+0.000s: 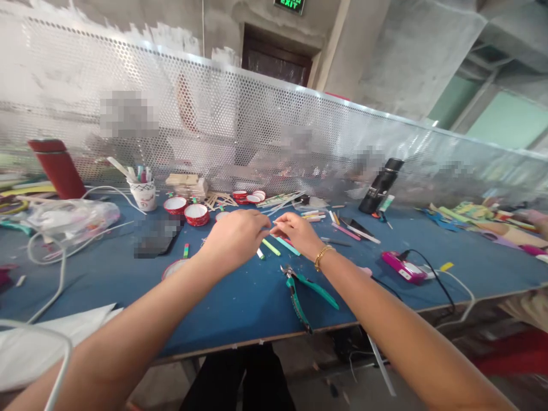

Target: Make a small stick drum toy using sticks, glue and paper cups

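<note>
My left hand (pixel 237 235) and my right hand (pixel 297 233) meet over the middle of the blue table (pixel 240 302). Their fingertips pinch a thin pale stick (pixel 274 227) between them; what it is made of I cannot tell. A gold bracelet (pixel 322 257) sits on my right wrist. Green and teal sticks (pixel 279 245) lie on the table right under the hands. Green-handled pliers (pixel 302 291) rest near the front edge, just below my right wrist.
Red-rimmed lids (pixel 196 214) and a white cup of tools (pixel 143 193) stand at the back left, near a red flask (pixel 57 166). A pink glue gun (pixel 405 268) with a cable lies right, a black bottle (pixel 380 185) behind it. A perforated metal screen (pixel 274 125) closes the far side.
</note>
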{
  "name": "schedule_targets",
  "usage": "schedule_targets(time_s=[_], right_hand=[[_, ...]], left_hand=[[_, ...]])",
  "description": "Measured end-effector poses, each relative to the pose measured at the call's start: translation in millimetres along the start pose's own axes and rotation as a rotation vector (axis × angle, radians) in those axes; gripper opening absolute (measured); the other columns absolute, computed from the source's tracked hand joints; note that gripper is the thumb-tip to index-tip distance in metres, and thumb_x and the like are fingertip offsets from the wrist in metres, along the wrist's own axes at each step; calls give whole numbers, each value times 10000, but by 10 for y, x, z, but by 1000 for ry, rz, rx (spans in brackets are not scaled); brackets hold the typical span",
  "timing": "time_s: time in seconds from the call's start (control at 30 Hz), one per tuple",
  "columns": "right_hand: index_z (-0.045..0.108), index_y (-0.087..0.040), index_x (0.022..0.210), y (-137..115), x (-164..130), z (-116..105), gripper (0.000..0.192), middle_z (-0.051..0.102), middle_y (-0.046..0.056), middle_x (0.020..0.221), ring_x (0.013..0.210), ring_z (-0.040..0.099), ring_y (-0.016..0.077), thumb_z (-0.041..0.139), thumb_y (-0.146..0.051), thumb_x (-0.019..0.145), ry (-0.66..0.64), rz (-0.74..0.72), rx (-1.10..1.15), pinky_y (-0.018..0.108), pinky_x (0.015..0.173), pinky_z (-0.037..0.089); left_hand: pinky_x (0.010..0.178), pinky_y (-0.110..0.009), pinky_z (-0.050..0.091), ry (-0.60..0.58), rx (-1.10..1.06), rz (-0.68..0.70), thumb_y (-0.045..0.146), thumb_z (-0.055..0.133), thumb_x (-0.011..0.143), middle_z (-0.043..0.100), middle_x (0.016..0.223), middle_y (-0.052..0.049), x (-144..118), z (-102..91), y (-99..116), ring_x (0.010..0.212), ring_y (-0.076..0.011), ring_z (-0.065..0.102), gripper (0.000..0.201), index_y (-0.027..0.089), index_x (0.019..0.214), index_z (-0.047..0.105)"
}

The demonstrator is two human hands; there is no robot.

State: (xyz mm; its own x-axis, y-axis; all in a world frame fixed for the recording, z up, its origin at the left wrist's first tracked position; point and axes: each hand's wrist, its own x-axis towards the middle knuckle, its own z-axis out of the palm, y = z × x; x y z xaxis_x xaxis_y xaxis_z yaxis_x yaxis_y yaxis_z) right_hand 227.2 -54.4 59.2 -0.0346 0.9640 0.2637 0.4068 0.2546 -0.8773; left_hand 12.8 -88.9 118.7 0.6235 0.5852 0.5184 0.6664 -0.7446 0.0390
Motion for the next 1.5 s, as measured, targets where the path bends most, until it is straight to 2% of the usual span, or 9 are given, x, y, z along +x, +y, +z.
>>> schedule_targets(time_s=[0.2, 0.3, 0.37, 0.47, 0.6, 0.9, 1.07, 1.27, 1.5], right_hand=[[672, -195, 788, -8, -138, 94, 49, 765, 23, 800, 766, 660, 178, 625, -197, 799, 46, -128, -207, 263, 698, 506], [722, -188, 751, -10, -170, 100, 67, 757, 14, 772, 749, 639, 183, 664, -217, 765, 60, -100, -224, 274, 687, 493], [773, -190, 807, -2, -203, 128, 108, 779, 17, 815, 769, 664, 188, 688, -252, 783, 73, -39, -144, 289, 721, 510], [815, -203, 891, 32, -246, 196, 148, 813, 38, 922, 865, 722, 204, 729, -293, 811, 101, 12, 10, 322, 827, 543], [823, -217, 922, 62, -237, 281, 122, 817, 51, 983, 915, 740, 207, 756, -274, 837, 132, -42, 25, 344, 886, 557], [790, -229, 928, -158, -198, 439, 104, 744, 30, 891, 848, 680, 181, 702, -175, 930, 181, -423, -277, 311, 810, 531], [756, -229, 912, -228, -204, 476, 93, 730, 21, 884, 866, 671, 187, 714, -150, 936, 193, -504, -337, 320, 825, 517], [756, -243, 907, -250, -175, 486, 88, 721, 21, 924, 925, 665, 189, 747, -158, 930, 219, -582, -369, 335, 881, 519], [769, -270, 910, -276, -195, 504, 90, 731, 32, 978, 1000, 673, 197, 709, -253, 975, 223, -520, -338, 366, 957, 527]], left_hand=[[751, -310, 521, 115, 102, 313, 314, 490, 1042, 736, 962, -96, 170, 127, 49, 883, -203, 677, 300, 174, 977, 747], [757, -304, 515, 141, 36, 524, 338, 473, 1051, 729, 974, -96, 119, 186, -106, 902, -197, 655, 298, 200, 989, 730], [779, -309, 517, 154, -31, 563, 352, 489, 1043, 730, 994, -97, 31, 264, -277, 927, -204, 649, 271, 215, 1000, 718], [866, -341, 520, 227, -175, 407, 313, 488, 1031, 728, 1036, -106, -110, 437, -543, 985, -221, 650, 236, 207, 1007, 697], [888, -359, 514, 276, -427, 6, 290, 506, 1010, 724, 989, -80, -186, 630, -758, 946, -214, 653, 206, 202, 990, 691], [683, -260, 533, -58, -1280, -498, 447, 830, 793, 782, 902, -71, -168, 644, -794, 832, -182, 719, 328, 187, 972, 739], [646, -196, 525, -138, -1534, -586, 401, 918, 727, 789, 900, -78, -179, 629, -732, 879, -176, 760, 348, 170, 881, 709], [666, -170, 575, -165, -1734, -676, 268, 883, 798, 799, 920, -92, -165, 603, -743, 910, -173, 787, 224, 155, 883, 710], [707, -190, 621, -187, -1831, -664, 175, 826, 849, 816, 969, -104, -167, 636, -781, 919, -189, 803, 119, 151, 906, 725]])
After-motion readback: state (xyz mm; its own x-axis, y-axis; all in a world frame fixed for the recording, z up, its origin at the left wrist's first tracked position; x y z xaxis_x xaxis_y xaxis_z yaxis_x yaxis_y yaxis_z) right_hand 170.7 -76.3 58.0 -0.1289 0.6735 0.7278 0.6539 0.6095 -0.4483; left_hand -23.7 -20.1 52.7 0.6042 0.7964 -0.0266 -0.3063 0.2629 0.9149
